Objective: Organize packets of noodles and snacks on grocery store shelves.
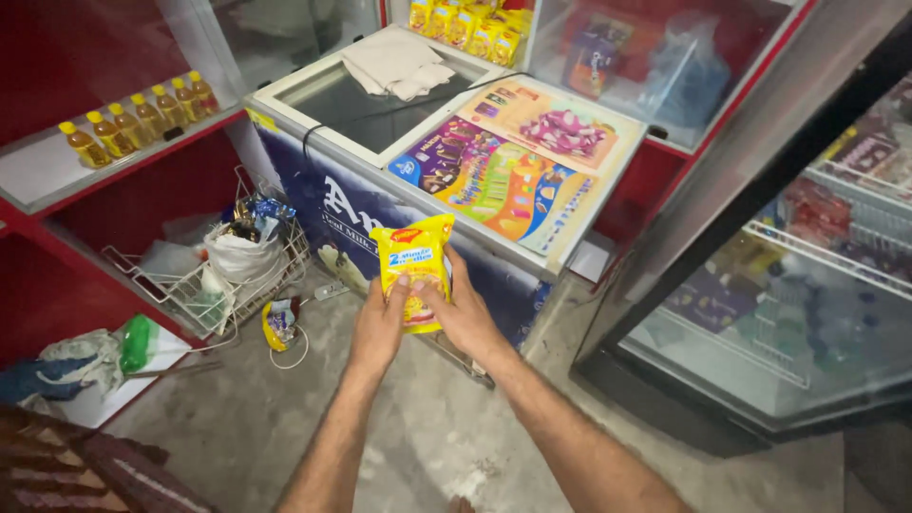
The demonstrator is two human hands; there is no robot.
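A yellow packet of instant noodles [411, 258] is held upright in front of me by both hands. My left hand [379, 328] grips its lower left edge. My right hand [463, 318] grips its lower right side, fingers behind the packet. The packet hangs in the air in front of a chest freezer [318, 214] with a blue front and a glass sliding lid.
Small yellow oil bottles [133, 119] line a red shelf at left. A white wire basket [218, 285] with bags sits on the floor. More yellow packets [470, 24] stand behind the freezer. A glass-door fridge [788, 313] stands at right. A folded cloth [399, 65] lies on the freezer.
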